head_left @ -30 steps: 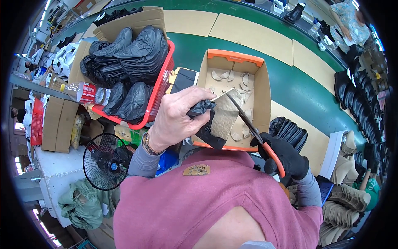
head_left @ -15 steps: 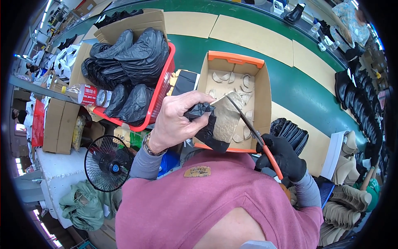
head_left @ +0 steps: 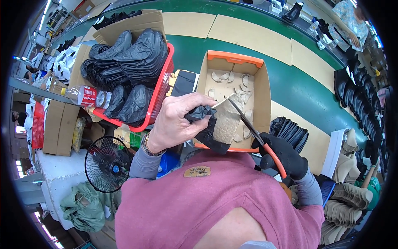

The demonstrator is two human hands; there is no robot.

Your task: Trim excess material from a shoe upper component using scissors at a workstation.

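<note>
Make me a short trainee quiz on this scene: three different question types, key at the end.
1. True or false: the left hand is bare and grips a black-and-beige piece.
2. What does the right hand hold?
(a) a hammer
(b) scissors
(c) a brush
3. Fill in: beige scraps lie inside the open box, whose far rim is coloured ____.

Key: 1. True. 2. b. 3. Orange.

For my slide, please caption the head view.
Gloved right hand holds scissors to a pale piece in the left hand, over a box.
</note>
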